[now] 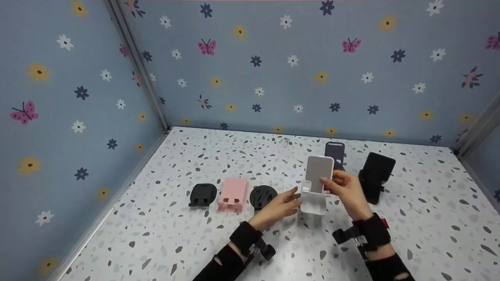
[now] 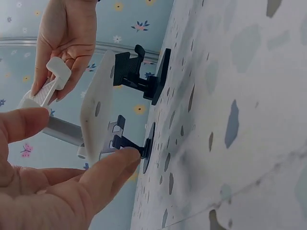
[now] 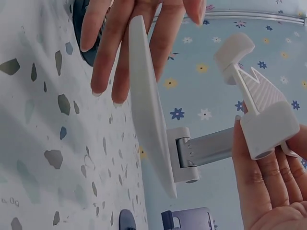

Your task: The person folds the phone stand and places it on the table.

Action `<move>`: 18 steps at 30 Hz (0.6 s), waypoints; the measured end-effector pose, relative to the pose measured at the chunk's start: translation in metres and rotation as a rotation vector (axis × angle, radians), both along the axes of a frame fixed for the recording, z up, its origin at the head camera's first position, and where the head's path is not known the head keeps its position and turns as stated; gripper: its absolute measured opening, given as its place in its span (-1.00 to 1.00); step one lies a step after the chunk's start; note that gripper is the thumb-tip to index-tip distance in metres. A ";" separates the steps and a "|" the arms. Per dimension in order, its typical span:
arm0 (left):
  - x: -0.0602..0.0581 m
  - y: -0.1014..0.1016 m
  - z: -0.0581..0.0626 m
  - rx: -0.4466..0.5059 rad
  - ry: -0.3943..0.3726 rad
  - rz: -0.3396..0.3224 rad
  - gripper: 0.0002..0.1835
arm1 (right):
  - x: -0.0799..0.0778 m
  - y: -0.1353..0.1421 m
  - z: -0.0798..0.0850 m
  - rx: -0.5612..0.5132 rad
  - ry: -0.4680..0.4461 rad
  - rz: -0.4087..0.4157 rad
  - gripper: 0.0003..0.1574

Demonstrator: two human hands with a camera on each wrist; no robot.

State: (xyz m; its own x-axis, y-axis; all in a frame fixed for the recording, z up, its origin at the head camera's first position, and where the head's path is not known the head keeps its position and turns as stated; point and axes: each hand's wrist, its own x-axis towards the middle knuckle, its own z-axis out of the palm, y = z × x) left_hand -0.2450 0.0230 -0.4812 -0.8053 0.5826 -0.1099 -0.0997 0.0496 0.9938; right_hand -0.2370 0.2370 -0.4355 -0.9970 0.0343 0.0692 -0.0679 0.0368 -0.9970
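Note:
A white phone stand (image 1: 319, 171) with a ridged cradle, a silver arm and a flat white base (image 3: 146, 105) is held up off the table. My right hand (image 1: 349, 192) pinches the side of the cradle, thumb in front and fingers behind. Beside the base, my left hand (image 1: 275, 208) reaches in with fingers extended and spread. In the right wrist view its fingers (image 3: 115, 57) overlap the base's edge. The left wrist view shows the hinge side of the base, tilted, between the two hands.
Left of the hands lie a black stand (image 1: 203, 194), a pink stand (image 1: 234, 190) and a dark round stand (image 1: 262, 195), partly behind the left hand. A purple stand (image 1: 334, 151) and a black stand (image 1: 377, 171) stand beyond the right hand. Patterned walls (image 1: 273, 74) enclose the speckled table (image 1: 156, 242).

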 end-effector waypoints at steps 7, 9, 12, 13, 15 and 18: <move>-0.001 0.002 -0.002 0.143 -0.092 -0.032 -0.39 | 0.003 -0.005 0.001 0.005 0.041 0.027 -0.66; -0.001 0.002 -0.004 0.165 -0.107 -0.034 -0.46 | 0.004 -0.006 0.001 0.017 0.044 0.029 -0.68; -0.001 0.002 -0.005 0.170 -0.126 -0.018 -0.50 | 0.005 -0.008 0.001 0.027 0.042 0.029 -0.69; -0.001 0.002 -0.006 0.166 -0.129 -0.012 -0.51 | 0.005 -0.008 0.000 0.029 0.041 0.030 -0.69; -0.002 0.001 -0.007 0.151 -0.133 0.002 -0.52 | 0.005 -0.008 0.000 0.032 0.043 0.038 -0.67; -0.004 0.000 -0.008 0.126 -0.129 0.009 -0.53 | 0.004 -0.009 0.001 0.040 0.059 0.063 -0.63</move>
